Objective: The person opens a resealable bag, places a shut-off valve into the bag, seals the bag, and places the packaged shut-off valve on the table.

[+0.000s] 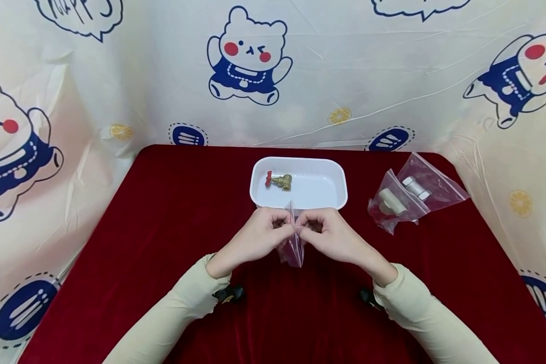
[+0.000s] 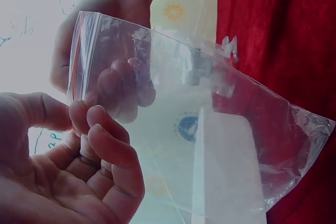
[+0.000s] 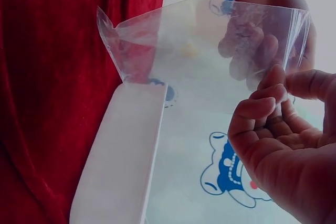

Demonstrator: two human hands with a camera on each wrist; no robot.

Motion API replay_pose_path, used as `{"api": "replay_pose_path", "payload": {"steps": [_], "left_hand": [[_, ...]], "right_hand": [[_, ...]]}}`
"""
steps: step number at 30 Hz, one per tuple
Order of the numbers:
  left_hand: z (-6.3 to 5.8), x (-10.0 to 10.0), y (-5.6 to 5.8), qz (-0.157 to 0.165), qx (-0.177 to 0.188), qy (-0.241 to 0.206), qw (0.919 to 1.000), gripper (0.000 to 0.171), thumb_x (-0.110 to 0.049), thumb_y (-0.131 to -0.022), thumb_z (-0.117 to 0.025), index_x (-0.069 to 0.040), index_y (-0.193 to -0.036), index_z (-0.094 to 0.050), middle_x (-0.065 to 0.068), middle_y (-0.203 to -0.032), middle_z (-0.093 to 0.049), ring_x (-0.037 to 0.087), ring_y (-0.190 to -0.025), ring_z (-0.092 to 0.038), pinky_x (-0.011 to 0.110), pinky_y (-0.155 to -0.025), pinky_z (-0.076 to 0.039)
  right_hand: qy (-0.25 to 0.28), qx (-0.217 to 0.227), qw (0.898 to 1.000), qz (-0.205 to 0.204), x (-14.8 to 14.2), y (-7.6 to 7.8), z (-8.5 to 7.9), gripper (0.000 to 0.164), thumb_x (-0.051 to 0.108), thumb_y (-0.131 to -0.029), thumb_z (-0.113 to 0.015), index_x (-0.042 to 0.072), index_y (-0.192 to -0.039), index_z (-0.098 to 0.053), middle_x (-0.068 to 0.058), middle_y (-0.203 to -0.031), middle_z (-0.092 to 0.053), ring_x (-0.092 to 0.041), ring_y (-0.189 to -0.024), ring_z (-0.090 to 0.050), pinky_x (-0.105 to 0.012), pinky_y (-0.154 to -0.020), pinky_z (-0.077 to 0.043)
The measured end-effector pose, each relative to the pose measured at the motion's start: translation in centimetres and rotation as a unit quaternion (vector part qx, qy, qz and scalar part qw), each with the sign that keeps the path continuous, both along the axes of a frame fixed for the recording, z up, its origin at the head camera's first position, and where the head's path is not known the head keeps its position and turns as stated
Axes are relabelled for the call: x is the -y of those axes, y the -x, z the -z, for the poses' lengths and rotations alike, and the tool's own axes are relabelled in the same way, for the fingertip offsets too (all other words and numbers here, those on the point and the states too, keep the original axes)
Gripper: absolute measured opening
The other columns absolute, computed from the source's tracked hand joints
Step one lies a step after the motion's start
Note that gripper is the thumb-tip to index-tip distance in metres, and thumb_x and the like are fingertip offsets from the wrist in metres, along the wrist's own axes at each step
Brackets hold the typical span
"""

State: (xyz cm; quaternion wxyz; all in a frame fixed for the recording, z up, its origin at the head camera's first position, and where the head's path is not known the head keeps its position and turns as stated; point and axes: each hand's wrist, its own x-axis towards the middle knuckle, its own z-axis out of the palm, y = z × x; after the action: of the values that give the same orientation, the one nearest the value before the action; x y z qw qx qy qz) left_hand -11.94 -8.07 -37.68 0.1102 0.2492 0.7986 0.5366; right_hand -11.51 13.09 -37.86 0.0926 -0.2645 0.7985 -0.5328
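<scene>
A clear zip-lock bag hangs between both hands in front of the white tray. My left hand pinches its zip edge between thumb and forefinger, the other fingers curled. Facing it, my right hand pinches the same edge in a like way. In the left wrist view the bag looks flat, with nothing visible inside. The right wrist view shows the bag's zip end at the right fingertips. A brass valve with a red handle lies in the left part of the white tray.
To the right lie two more zip-lock bags, one with an off-white pipe fitting, the other with a silvery metal fitting. Dark red cloth covers the table. A printed curtain stands behind and at both sides.
</scene>
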Motion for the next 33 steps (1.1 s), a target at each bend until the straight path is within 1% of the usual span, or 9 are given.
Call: {"api": "replay_pose_path", "payload": {"steps": [3,7,11,17,25,33], "left_hand": [[0.01,0.01,0.01,0.002,0.003,0.001,1.0000,0.021,-0.007,-0.095,-0.058,-0.009,-0.075,-0.066,-0.004,-0.057,-0.052,0.009,-0.054,-0.047,0.024,-0.051,-0.037],[0.11,0.04,0.07,0.005,0.006,0.000,1.0000,0.021,-0.008,-0.095,-0.058,-0.009,-0.075,-0.065,-0.005,-0.056,-0.049,0.009,-0.053,-0.044,0.023,-0.050,-0.034],[0.22,0.05,0.21,0.007,0.006,0.002,1.0000,0.023,-0.009,-0.097,-0.059,-0.009,-0.075,-0.065,-0.005,-0.057,-0.050,0.009,-0.054,-0.045,0.024,-0.050,-0.035],[0.30,0.12,0.36,0.016,0.019,-0.004,0.9997,0.025,-0.009,-0.100,-0.061,-0.009,-0.075,-0.063,-0.004,-0.058,-0.051,0.009,-0.055,-0.046,0.024,-0.051,-0.035],[0.33,0.19,0.39,0.023,0.006,-0.004,0.9997,0.026,-0.010,-0.100,-0.061,-0.009,-0.074,-0.062,-0.006,-0.058,-0.049,0.009,-0.055,-0.045,0.024,-0.052,-0.036],[0.51,0.23,0.48,0.025,-0.006,0.009,0.9996,0.025,-0.010,-0.098,-0.060,-0.011,-0.073,-0.060,-0.007,-0.059,-0.049,0.008,-0.057,-0.045,0.024,-0.054,-0.037]], "right_hand": [[0.001,0.005,1.000,-0.002,0.02,0.06,0.13,0.020,-0.001,-0.095,-0.059,0.011,-0.087,-0.073,0.004,-0.075,-0.061,-0.011,-0.065,-0.051,-0.024,-0.060,-0.042],[0.002,0.009,1.000,-0.003,0.03,0.14,0.28,0.020,0.000,-0.095,-0.058,0.011,-0.087,-0.073,0.004,-0.075,-0.061,-0.012,-0.066,-0.051,-0.024,-0.060,-0.042],[0.005,0.009,1.000,-0.005,0.07,0.25,0.49,0.019,0.000,-0.095,-0.059,0.010,-0.086,-0.072,0.005,-0.073,-0.058,-0.012,-0.067,-0.050,-0.024,-0.061,-0.041],[0.007,0.005,1.000,-0.006,0.08,0.34,0.73,0.018,0.001,-0.095,-0.060,0.010,-0.085,-0.071,0.006,-0.072,-0.055,-0.012,-0.068,-0.049,-0.024,-0.061,-0.040],[0.007,0.004,1.000,-0.009,0.11,0.39,0.92,0.018,0.001,-0.095,-0.060,0.010,-0.085,-0.071,0.006,-0.072,-0.055,-0.012,-0.068,-0.049,-0.024,-0.060,-0.039],[0.007,-0.007,1.000,-0.009,0.21,0.42,1.03,0.017,0.001,-0.093,-0.061,0.011,-0.084,-0.071,0.007,-0.073,-0.057,-0.011,-0.067,-0.048,-0.024,-0.060,-0.039]]}}
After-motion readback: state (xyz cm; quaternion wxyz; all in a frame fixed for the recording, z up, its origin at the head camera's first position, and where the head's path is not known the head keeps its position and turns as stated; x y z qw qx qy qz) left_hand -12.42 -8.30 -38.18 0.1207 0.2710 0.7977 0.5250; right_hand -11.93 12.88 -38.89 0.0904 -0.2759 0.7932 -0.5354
